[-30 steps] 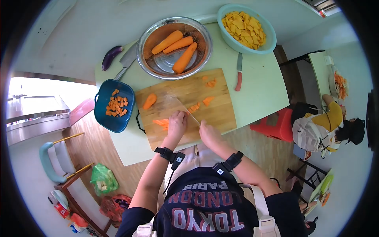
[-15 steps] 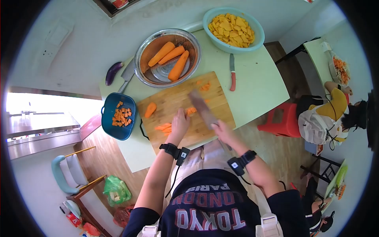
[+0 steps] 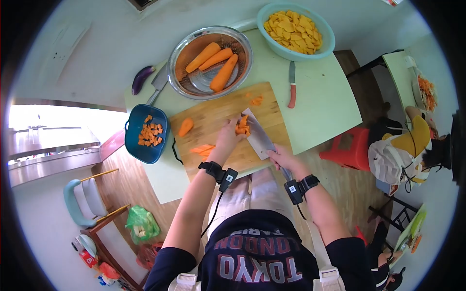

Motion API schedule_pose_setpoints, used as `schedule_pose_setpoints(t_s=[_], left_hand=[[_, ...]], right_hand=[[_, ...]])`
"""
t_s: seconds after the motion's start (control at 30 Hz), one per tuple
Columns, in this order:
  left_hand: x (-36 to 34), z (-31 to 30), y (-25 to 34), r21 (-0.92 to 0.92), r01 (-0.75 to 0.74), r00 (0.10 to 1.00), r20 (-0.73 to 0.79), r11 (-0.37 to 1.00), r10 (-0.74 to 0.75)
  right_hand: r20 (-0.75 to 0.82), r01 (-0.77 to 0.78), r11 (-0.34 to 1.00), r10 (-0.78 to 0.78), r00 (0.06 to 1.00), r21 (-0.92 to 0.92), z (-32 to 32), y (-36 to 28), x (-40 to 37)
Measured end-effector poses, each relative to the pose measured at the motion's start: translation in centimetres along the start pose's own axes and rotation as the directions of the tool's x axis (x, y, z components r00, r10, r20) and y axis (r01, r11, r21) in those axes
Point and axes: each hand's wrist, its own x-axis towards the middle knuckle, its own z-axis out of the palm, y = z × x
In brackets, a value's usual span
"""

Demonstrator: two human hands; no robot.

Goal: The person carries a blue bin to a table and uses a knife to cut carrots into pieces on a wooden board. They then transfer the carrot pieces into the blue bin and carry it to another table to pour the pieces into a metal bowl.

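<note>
In the head view my right hand is closed round the handle of a cleaver. Its broad blade shows its flat side, low over the cutting board. My left hand has its fingers curled on cut carrot pieces, right beside the blade's far end. Carrot sticks lie by my left wrist, and a carrot chunk rests on the board's left part. Small carrot scraps are near the board's far edge.
A blue basket with carrot cubes stands left of the board. Behind are a steel colander with three carrots, an eggplant, another cleaver, a red-handled knife and a bowl of yellow slices. Two people work at right.
The cleaver, blurred before, has turned to show its flat side next to the carrot pieces. My left fingers have moved up to those pieces. The view has shifted slightly.
</note>
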Motion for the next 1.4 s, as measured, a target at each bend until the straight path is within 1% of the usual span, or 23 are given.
schedule_pose_setpoints(t_s=[0.1, 0.23, 0.3, 0.33, 0.5, 0.57, 0.6, 0.63, 0.67, 0.7, 0.73, 0.77, 0.8, 0.83, 0.9, 0.93, 1.03, 1.1, 1.2, 1.23, 1.27, 1.33, 1.4], left_hand=[[-0.8, -1.3, -0.9, -0.178, 0.059, 0.998, -0.028, 0.982, -0.065], [-2.8, -5.7, -2.8, -0.217, 0.116, 0.977, -0.153, 0.969, -0.151], [-3.9, -8.9, -5.2, -0.224, -0.006, 0.924, -0.374, 0.975, -0.081], [-4.6, -10.6, -6.3, -0.22, 0.0, 0.915, -0.393, 0.976, -0.089], [-7.4, -17.9, -12.9, -0.514, 0.101, 0.789, -0.48, 0.852, -0.383], [-8.6, -19.0, -14.2, -0.257, 0.283, 0.69, -0.615, 0.924, -0.382], [-9.4, -19.5, -15.1, -0.154, 0.373, 0.661, -0.648, 0.915, -0.378], [-10.1, -19.5, -15.7, -0.159, 0.376, 0.657, -0.65, 0.913, -0.383], [-10.9, -19.4, -16.1, -0.017, 0.449, 0.56, -0.774, 0.893, -0.296], [-11.6, -19.1, -16.6, 0.112, 0.529, 0.466, -0.866, 0.841, -0.178], [-12.3, -18.9, -17.5, 0.024, 0.551, 0.404, -0.883, 0.834, -0.241], [-12.9, -18.2, -18.0, 0.009, 0.623, 0.323, -0.914, 0.783, -0.247], [-13.0, -17.8, -17.6, -0.016, 0.688, 0.237, -0.94, 0.725, -0.246], [-12.7, -17.4, -17.1, -0.021, 0.681, 0.242, -0.937, 0.732, -0.252], [-11.5, -17.4, -11.5, 0.154, 0.152, 0.519, -0.853, 0.976, 0.054], [-10.3, -17.0, -9.1, 0.249, 0.072, 0.577, -0.8, 0.966, 0.163], [-7.3, -17.0, -8.1, 0.243, -0.127, 0.639, -0.721, 0.962, 0.267], [-6.6, -17.4, -10.1, 0.262, -0.125, 0.623, -0.73, 0.957, 0.281], [-7.8, -18.1, -16.2, 0.192, 0.041, 0.612, -0.781, 0.98, 0.128], [-8.7, -18.6, -17.5, 0.257, 0.158, 0.567, -0.814, 0.953, 0.125], [-9.8, -18.9, -18.6, 0.311, 0.276, 0.523, -0.843, 0.91, 0.129], [-11.2, -19.2, -19.4, 0.199, 0.501, 0.413, -0.91, 0.842, -0.03], [-11.7, -18.6, -20.5, 0.07, 0.604, 0.352, -0.917, 0.794, -0.187]], right_hand=[[0.015, 0.038, 0.999, -0.038, 0.999, 0.02, 2.1, -0.5, 1.0], [0.141, 0.075, 0.995, -0.084, 0.987, 0.065, 5.7, -4.4, 2.3], [0.214, 0.113, 0.993, -0.12, 0.969, 0.047, 8.5, -7.5, 3.5], [0.269, 0.131, 0.991, -0.137, 0.953, 0.041, 10.2, -9.1, 4.2], [0.352, 0.282, 0.947, -0.214, 0.911, -0.152, 18.1, -16.5, 7.1], [0.19, 0.336, 0.799, -0.277, 0.942, -0.499, 20.3, -18.0, 7.5], [0.199, 0.338, 0.794, -0.275, 0.941, -0.504, 20.7, -17.4, 8.2], [0.16, 0.494, 0.655, -0.501, 0.85, -0.572, 20.6, -16.1, 9.4], [0.136, 0.6, 0.478, -0.699, 0.702, -0.641, 20.3, -15.0, 10.3], [0.133, 0.601, 0.462, -0.711, 0.691, -0.653, 19.7, -14.9, 10.0], [0.127, 0.593, 0.462, -0.709, 0.693, -0.659, 18.6, -14.7, 9.5], [0.137, 0.474, 0.705, -0.48, 0.867, -0.528, 17.4, -16.1, 7.3], [0.191, 0.275, 0.879, -0.215, 0.958, -0.389, 16.3, -16.8, 5.9], [0.208, 0.222, 0.92, -0.159, 0.965, -0.324, 15.6, -16.5, 5.4], [0.212, 0.179, 0.947, -0.124, 0.969, -0.266, 15.6, -15.8, 5.1], [0.234, 0.145, 0.968, -0.096, 0.967, -0.205, 15.8, -15.4, 5.0], [0.314, 0.184, 0.98, -0.151, 0.937, -0.079, 17.9, -15.0, 5.2], [0.279, 0.134, 0.991, -0.121, 0.953, -0.03, 18.6, -15.5, 4.2], [0.229, 0.138, 0.989, -0.122, 0.966, -0.054, 17.4, -13.3, 3.6], [0.037, 0.321, 0.879, -0.33, 0.943, -0.352, 16.5, -11.5, 3.3], [-0.082, 0.38, 0.665, -0.554, 0.829, -0.643, 15.6, -10.1, 2.7], [-0.233, 0.244, 0.605, -0.6, 0.766, -0.758, 12.9, -8.1, 0.7], [-0.318, 0.138, 0.632, -0.552, 0.77, -0.763, 10.4, -6.3, 0.1]])
